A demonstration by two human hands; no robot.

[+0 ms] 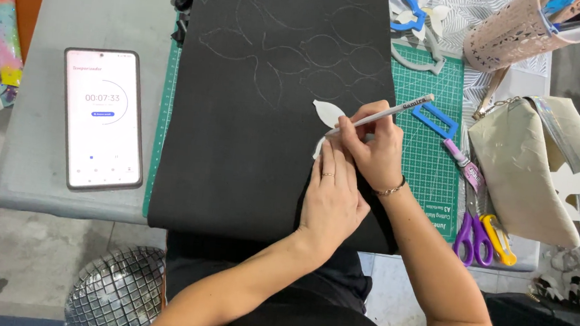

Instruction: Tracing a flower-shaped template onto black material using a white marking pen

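A black sheet [237, 130] lies over a green cutting mat [424, 154], with several leaf outlines drawn faintly on its far half. A white leaf-shaped paper template [327, 112] rests on the sheet. My left hand [331, 198] lies flat on the template's near end, fingers together, pressing it down. My right hand [371, 149] grips a white pencil [396, 111] whose tip touches the template's edge.
A phone [103, 119] with a timer screen lies on the grey table at left. Purple scissors [472, 238], a yellow cutter [500, 239], a blue frame [436, 120], a beige pouch [527, 170] and a pink pen holder [507, 35] sit at right. A mirrored ball [118, 291] stands below the table.
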